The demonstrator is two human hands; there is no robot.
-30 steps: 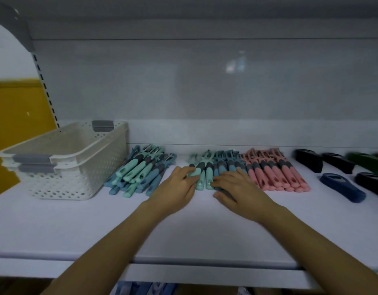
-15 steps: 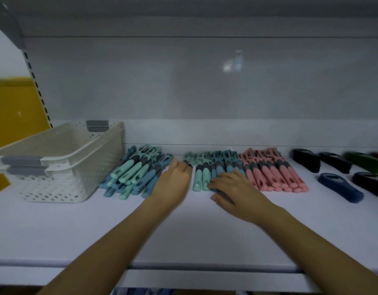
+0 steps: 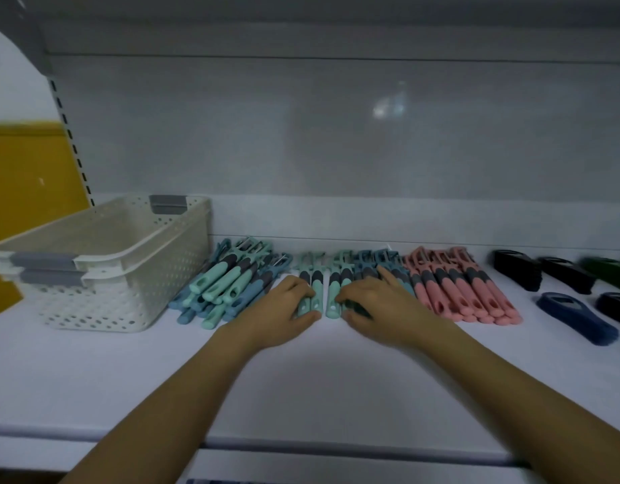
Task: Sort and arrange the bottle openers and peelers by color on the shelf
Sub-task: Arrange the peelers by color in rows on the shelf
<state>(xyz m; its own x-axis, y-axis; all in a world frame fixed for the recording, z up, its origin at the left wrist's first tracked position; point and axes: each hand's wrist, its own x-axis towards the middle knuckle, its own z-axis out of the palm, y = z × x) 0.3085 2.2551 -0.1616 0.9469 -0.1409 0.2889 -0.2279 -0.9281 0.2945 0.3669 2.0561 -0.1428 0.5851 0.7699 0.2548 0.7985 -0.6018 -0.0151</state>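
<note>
On the white shelf (image 3: 301,379), the left hand (image 3: 284,310) curled its fingers over a pair of mint peelers (image 3: 315,291), thumb against their near ends. The right hand (image 3: 382,305) lay just beside it over the neighbouring mint and teal peelers (image 3: 334,291), index finger stretched forward and the others bent over the handles, though whether it gripped or merely pressed them could not be told. A row of pink peelers (image 3: 465,295) lay immediately right of these, a loose heap of peelers (image 3: 228,284) sat between the left hand and the basket (image 3: 109,260), and dark bottle openers (image 3: 518,274) lay farther right.
</note>
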